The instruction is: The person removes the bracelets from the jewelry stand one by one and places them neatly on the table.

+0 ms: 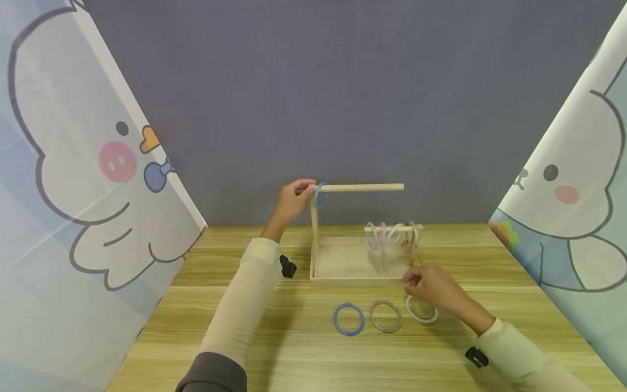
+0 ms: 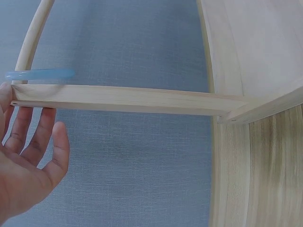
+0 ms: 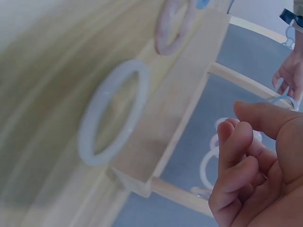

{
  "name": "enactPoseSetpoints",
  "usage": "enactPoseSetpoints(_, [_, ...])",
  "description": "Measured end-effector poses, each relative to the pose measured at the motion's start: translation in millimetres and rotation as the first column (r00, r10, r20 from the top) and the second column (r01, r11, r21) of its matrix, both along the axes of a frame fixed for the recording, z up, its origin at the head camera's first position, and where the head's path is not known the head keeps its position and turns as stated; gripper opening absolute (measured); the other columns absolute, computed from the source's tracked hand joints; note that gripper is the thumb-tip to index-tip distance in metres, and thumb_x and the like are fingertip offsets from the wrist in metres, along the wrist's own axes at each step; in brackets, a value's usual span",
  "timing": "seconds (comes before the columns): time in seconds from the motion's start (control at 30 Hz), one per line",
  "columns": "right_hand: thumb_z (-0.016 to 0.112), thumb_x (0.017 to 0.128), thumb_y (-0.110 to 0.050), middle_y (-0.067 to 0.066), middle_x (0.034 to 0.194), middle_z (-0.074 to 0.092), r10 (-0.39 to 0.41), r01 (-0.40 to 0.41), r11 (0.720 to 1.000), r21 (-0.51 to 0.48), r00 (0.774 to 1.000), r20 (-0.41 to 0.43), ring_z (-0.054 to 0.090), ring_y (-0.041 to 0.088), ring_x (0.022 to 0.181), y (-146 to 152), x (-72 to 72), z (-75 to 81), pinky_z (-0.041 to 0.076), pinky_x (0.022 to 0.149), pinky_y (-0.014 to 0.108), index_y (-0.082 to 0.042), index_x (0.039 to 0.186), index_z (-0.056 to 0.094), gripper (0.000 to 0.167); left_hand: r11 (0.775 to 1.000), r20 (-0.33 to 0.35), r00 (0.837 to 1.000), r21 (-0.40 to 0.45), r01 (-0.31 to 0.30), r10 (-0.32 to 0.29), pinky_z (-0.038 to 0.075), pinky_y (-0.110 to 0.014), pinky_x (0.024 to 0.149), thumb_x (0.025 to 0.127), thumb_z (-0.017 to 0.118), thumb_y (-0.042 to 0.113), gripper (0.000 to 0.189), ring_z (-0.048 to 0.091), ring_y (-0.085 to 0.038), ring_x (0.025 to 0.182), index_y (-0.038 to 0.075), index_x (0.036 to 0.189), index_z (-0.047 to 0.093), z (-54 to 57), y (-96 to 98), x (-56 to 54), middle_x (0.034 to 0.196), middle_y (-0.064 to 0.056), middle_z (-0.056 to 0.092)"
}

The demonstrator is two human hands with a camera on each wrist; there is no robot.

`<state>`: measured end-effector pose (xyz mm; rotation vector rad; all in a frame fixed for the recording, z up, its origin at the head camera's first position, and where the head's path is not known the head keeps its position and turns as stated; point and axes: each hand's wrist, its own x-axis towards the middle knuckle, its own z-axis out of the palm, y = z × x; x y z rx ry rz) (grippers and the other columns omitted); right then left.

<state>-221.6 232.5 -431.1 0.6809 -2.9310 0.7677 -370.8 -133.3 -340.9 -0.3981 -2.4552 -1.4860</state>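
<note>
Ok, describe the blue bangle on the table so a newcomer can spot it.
Find the wooden rack on the table. In front of it, leftmost in a row of three, lies the blue bangle. Its blue colour sets it apart from the taupe bangle and the white bangle.

The right hand (image 1: 433, 286) partly hides a white ring (image 1: 425, 321).
</note>
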Motion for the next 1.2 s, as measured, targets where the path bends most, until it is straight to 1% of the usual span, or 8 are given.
enactPoseSetpoints(0.1, [0.076, 0.088, -0.011, -0.005, 0.079, 0.069, -0.008, 0.008, 1.000, -0.020, 1.000, -0.018, 0.053, 0.000, 0.064, -5, -3.2, 7.2, 0.046, 0.058, 0.020, -0.005, 0.097, 0.075, 0.010, 1.000, -0.001, 1.000, 0.011, -0.003, 0.004, 0.057, -0.038, 0.083, 0.103, 0.062, 0.032, 0.030, 0.069, -0.027, 0.110, 0.019, 0.130, 0.070, 0.9, 0.0, 0.0, 0.125, -0.010, 0.068])
enactPoseSetpoints(0.23, [0.073, 0.090, -0.011, -0.002, 0.082, 0.071, -0.024, 0.022, 0.998, -0.051, 0.999, -0.029, 0.042, 0.001, 0.053, -11, -6.9, 16.0, 0.040, 0.052, 0.021, -0.005, 0.101, 0.075, 0.012, 1.000, -0.008, 1.000, 0.016, 0.001, -0.001, 0.056, -0.035, 0.080, 0.104, 0.062, 0.031, 0.031, 0.070, -0.028, 0.108, 0.016, 0.130, 0.069, 2.5, 0.3, -0.2, 0.125, -0.011, 0.068])
enactPoseSetpoints(0.33, [0.071, 0.093, -0.013, -0.001, 0.084, 0.073, -0.035, 0.033, 0.998, -0.055, 0.998, -0.044, 0.039, 0.001, 0.049, -15, -10.3, 19.9, 0.038, 0.050, 0.022, -0.006, 0.104, 0.076, 0.014, 1.000, -0.005, 1.000, 0.010, 0.001, -0.001, 0.056, -0.036, 0.080, 0.104, 0.061, 0.031, 0.031, 0.069, -0.028, 0.109, 0.017, 0.130, 0.069, 3.2, 0.0, 0.1, 0.125, -0.011, 0.068])
enactPoseSetpoints(0.5, [0.071, 0.093, -0.012, 0.003, 0.088, 0.076, -0.036, 0.028, 0.997, -0.076, 0.994, -0.104, 0.054, 0.001, 0.057, -24, -16.2, 26.6, 0.044, 0.052, 0.022, -0.007, 0.108, 0.075, 0.016, 1.000, 0.000, 1.000, 0.011, -0.001, 0.001, 0.058, -0.040, 0.084, 0.104, 0.061, 0.031, 0.030, 0.069, -0.028, 0.112, 0.017, 0.129, 0.070, 3.2, -0.9, 0.7, 0.124, -0.011, 0.068])
enactPoseSetpoints(0.73, [0.073, 0.091, -0.011, 0.004, 0.088, 0.077, -0.045, 0.021, 0.993, -0.118, 0.977, -0.208, 0.055, -0.001, 0.054, -45, -19.7, 39.4, 0.042, 0.048, 0.021, -0.006, 0.110, 0.076, 0.019, 1.000, -0.001, 1.000, 0.010, -0.001, 0.001, 0.056, -0.036, 0.079, 0.104, 0.061, 0.032, 0.031, 0.069, -0.027, 0.110, 0.017, 0.130, 0.070, 3.0, -1.8, 1.3, 0.122, -0.010, 0.069])
enactPoseSetpoints(0.9, [0.073, 0.091, -0.009, 0.008, 0.089, 0.078, -0.048, 0.012, 0.988, -0.157, 0.973, -0.226, 0.060, 0.003, 0.057, -59, -22.1, 44.4, 0.044, 0.047, 0.021, -0.003, 0.112, 0.074, 0.023, 1.000, -0.005, 1.000, 0.007, 0.000, 0.000, 0.057, -0.036, 0.080, 0.104, 0.061, 0.033, 0.032, 0.069, -0.027, 0.109, 0.018, 0.130, 0.070, 2.2, -1.2, 2.2, 0.122, -0.010, 0.069])
enactPoseSetpoints(1.0, [0.074, 0.092, -0.010, 0.009, 0.091, 0.078, -0.049, 0.007, 0.984, -0.175, 0.970, -0.237, 0.062, 0.006, 0.060, -66, -24.8, 47.8, 0.046, 0.050, 0.021, -0.002, 0.113, 0.074, 0.023, 1.000, -0.005, 1.000, 0.009, -0.002, 0.002, 0.056, -0.036, 0.080, 0.103, 0.062, 0.033, 0.031, 0.069, -0.027, 0.107, 0.018, 0.129, 0.070, 1.4, -1.0, 3.3, 0.121, -0.010, 0.069])
enactPoseSetpoints(1.2, [0.072, 0.094, -0.012, 0.011, 0.095, 0.078, -0.068, 0.011, 0.968, -0.250, 0.973, -0.221, 0.066, 0.010, 0.061, -79, -33.3, 58.1, 0.049, 0.051, 0.023, -0.003, 0.116, 0.072, 0.024, 1.000, -0.007, 1.000, 0.004, -0.010, 0.010, 0.057, -0.037, 0.082, 0.104, 0.061, 0.034, 0.030, 0.069, -0.027, 0.107, 0.019, 0.128, 0.071, 1.5, -0.2, 3.8, 0.120, -0.010, 0.069])
